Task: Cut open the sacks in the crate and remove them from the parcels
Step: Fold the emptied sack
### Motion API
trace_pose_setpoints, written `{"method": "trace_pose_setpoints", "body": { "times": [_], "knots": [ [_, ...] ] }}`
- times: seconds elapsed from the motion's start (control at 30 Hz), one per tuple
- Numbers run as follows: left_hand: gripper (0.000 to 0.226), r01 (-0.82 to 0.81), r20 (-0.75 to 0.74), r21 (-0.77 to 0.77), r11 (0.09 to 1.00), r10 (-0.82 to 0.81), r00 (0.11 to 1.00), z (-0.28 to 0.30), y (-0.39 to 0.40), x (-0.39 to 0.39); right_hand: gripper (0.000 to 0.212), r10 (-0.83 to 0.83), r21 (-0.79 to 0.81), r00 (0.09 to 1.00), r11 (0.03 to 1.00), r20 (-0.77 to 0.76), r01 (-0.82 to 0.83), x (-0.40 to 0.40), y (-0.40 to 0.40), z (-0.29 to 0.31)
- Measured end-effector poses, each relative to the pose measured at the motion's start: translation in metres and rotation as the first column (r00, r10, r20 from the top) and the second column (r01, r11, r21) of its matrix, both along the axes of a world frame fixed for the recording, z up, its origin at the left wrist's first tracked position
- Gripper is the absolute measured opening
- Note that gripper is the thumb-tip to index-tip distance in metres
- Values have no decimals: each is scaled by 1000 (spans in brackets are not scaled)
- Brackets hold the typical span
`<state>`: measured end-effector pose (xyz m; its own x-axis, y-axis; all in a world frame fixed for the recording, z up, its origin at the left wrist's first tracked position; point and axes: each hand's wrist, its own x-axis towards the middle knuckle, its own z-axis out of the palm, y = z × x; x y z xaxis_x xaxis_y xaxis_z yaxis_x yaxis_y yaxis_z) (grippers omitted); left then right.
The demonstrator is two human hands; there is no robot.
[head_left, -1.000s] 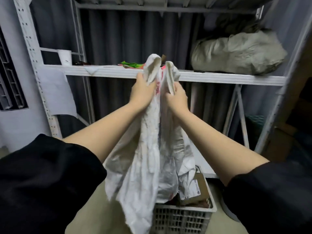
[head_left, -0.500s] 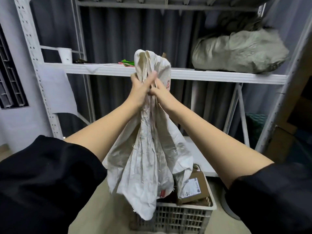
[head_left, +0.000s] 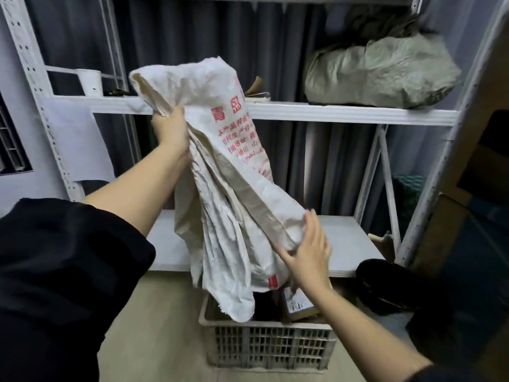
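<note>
Standing across the back is a white metal shelving rack (head_left: 330,114) in front of a dark curtain, with a lumpy grey-green bundle (head_left: 377,75) lying on its upper shelf at the right. Next biggest thing is the white woven sack (head_left: 220,150), covered in red printed text, held up in the air in front of the rack so it hangs slanted, with its frayed bottom edge dangling down into the crate. The crate (head_left: 270,346) is a pale plastic lattice one sitting on the floor right below the sack, and there's a brown cardboard parcel (head_left: 298,304) with a label inside it, just beside the sack's lower end. The left hand (head_left: 170,130) is clenched around the bunched-up top of the sack, up high near the shelf edge. The right hand (head_left: 308,252) is lower down, fingers spread fairly straight and pressed against the side of the sack near its bottom; thumb's against the fabric too, but it looks more like pushing than gripping. Smallest bit: a white paper cup (head_left: 89,81) on the upper shelf at the far left.
</note>
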<state>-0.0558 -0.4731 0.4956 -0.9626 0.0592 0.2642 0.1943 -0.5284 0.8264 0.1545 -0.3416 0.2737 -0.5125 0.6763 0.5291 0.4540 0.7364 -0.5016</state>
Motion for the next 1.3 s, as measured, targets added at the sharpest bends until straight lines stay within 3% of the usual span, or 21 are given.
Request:
{"method": "trace_pose_setpoints", "body": {
  "times": [0.1, 0.17, 0.23, 0.33, 0.4, 0.43, 0.5, 0.53, 0.6, 0.7, 0.77, 0.8, 0.83, 0.9, 0.93, 1.03, 1.1, 1.17, 1.3],
  "knots": [
    [26, -17, 44, 58, 998, 15, 999, 11, -2, -7, 99, -106, -286, 990, 949, 97, 129, 11, 15, -31],
    [26, -25, 52, 61, 998, 21, 998, 15, -2, -6, 73, -85, -368, 989, 921, 124, 126, 10, 25, -33],
    [33, -33, 66, 59, 998, 29, 997, 16, -3, -6, 42, -128, -267, 984, 951, 122, 157, 4, 30, -24],
    [33, -48, 73, 105, 993, 40, 997, 17, -10, -13, 35, -149, -70, 968, 984, 201, 166, 8, 40, -16],
    [24, -71, 93, 137, 988, 58, 994, 20, -17, -20, 22, -66, 171, 950, 985, 306, 13, 24, 52, -24],
    [17, -80, 102, 161, 984, 64, 993, 22, -20, -26, 36, -14, 299, 927, 948, 375, -107, 32, 60, -35],
    [13, -58, 120, 158, 986, 39, 992, 22, -25, -29, 72, 63, 380, 861, 880, 505, -287, 45, 68, -50],
    [20, -36, 129, 149, 988, 17, 992, 19, -26, -29, 77, 69, 409, 860, 858, 506, -310, 48, 69, -57],
    [39, -22, 146, 138, 990, 1, 989, 12, -20, -26, 64, 110, 431, 822, 809, 558, -401, 50, 66, -64],
    [42, -13, 144, 119, 993, -5, 990, 8, -9, -8, 38, 267, 312, 685, 740, 678, -596, 50, 63, -71],
    [39, -21, 120, 113, 993, 7, 993, 9, -1, 2, 65, 375, 171, 582, 719, 721, -674, 43, 63, -62],
    [35, -27, 105, 108, 994, 15, 994, 10, 3, 5, 77, 418, 121, 601, 745, 682, -656, 38, 59, -51],
    [31, -33, 94, 99, 995, 23, 995, 11, 6, 5, 83, 454, 102, 689, 790, 566, -604, 33, 53, -36],
    [33, -53, 93, 86, 995, 45, 995, 12, 12, 6, 79, 412, 72, 877, 895, 246, -440, 17, 38, 1],
    [37, -76, 91, 78, 994, 68, 993, 13, 14, 8, 73, 408, 11, 902, 910, 143, -413, 6, 29, 19],
    [36, -131, 71, 77, 988, 125, 990, 22, 23, 13, 92, 532, -249, 846, 823, 26, -510, -29, -6, 60],
    [36, -165, 65, 61, 984, 161, 985, 28, 28, 22, 107, 543, -316, 840, 798, 8, -513, -47, -34, 75],
    [37, -193, 76, 63, 979, 188, 979, 32, 32, 30, 113, 517, -337, 856, 802, -23, -493, -59, -55, 78],
    [39, -218, 65, 47, 975, 215, 974, 34, 34, 39, 110, 404, -197, 908, 887, -109, -418, -72, -70, 91]
  ]
}}
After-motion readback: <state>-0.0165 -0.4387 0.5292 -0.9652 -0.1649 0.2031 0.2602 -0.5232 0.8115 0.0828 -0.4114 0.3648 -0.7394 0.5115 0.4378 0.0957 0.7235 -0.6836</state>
